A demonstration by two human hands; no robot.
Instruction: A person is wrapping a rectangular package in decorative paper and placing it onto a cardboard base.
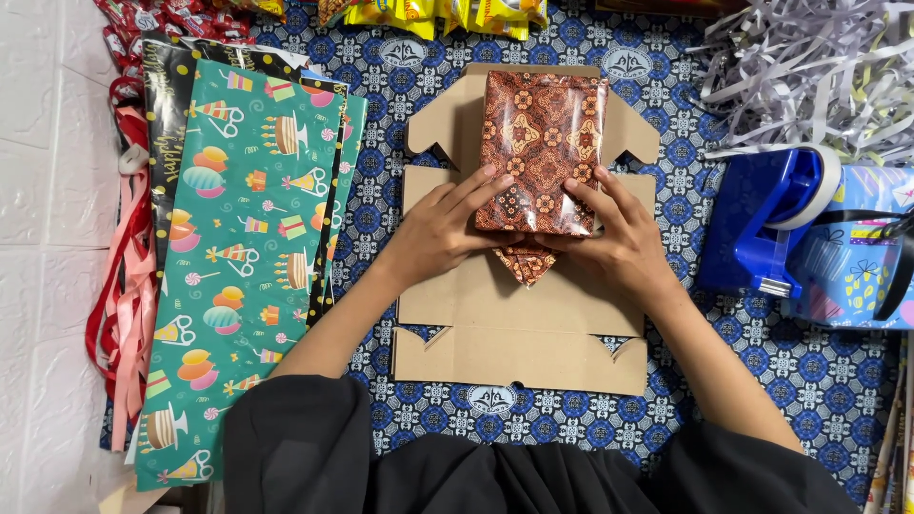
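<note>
A person in black sleeves presses both hands against a rectangular parcel wrapped in glossy brown and orange patterned paper (541,152), which lies on a flat, unfolded brown cardboard box blank (514,324) at the centre of the table. The left hand (440,228), at 8 o'clock from the parcel, lays its fingers flat and together on the parcel's near left corner. The right hand (619,233), at 4 o'clock from the parcel, rests its fingers spread on the near right corner. Between the two hands, at 6 o'clock from the parcel, a triangular flap of the same wrapping paper (526,261) points toward the person; the thumbs are hidden under the hands, so whether they pinch the flap cannot be told.

The cardboard lies on a blue and white patterned tablecloth (819,371). At 9 o'clock from the parcel, well apart, lie sheets of teal gift paper printed with cakes and party hats (243,266), with red and pink ribbons (119,295) at their far left edge. At 3 o'clock stands a blue plastic tape dispenser (771,224), just beside a blue gift-wrapped package with black ribbon (866,257). At 1 o'clock a heap of shredded grey and white paper strips (819,71) fills the table corner. At 12 o'clock, yellow snack packets (447,14) line the far edge.
</note>
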